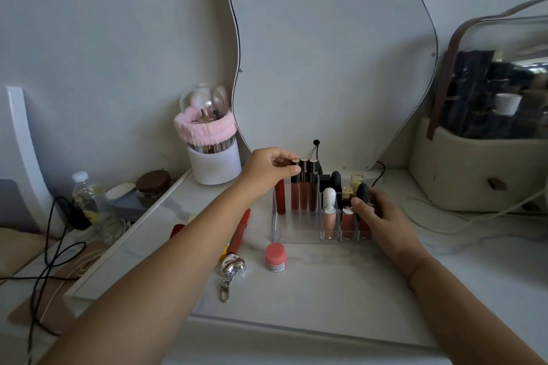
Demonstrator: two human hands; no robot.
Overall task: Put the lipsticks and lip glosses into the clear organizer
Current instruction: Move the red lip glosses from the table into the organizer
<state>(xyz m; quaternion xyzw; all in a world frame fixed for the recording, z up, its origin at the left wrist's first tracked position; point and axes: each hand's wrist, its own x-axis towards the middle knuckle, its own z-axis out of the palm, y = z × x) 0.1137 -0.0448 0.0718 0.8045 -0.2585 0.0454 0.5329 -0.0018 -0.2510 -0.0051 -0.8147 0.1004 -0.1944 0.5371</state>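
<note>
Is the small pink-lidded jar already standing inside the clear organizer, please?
No, the pink-lidded jar stands on the tabletop in front of the clear organizer, outside it.

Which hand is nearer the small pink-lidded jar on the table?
Neither by much, perhaps the right. The right hand rests at the organizer's right end, beyond the jar; the left hand is behind it, up at the gloss caps.

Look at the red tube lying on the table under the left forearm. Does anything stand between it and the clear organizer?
Nothing solid blocks the tabletop path. The red tube lies left of the clear organizer, with bare table between them. Only the person's own left forearm crosses above it, while the left hand pinches a lip gloss already in the organizer.
</note>
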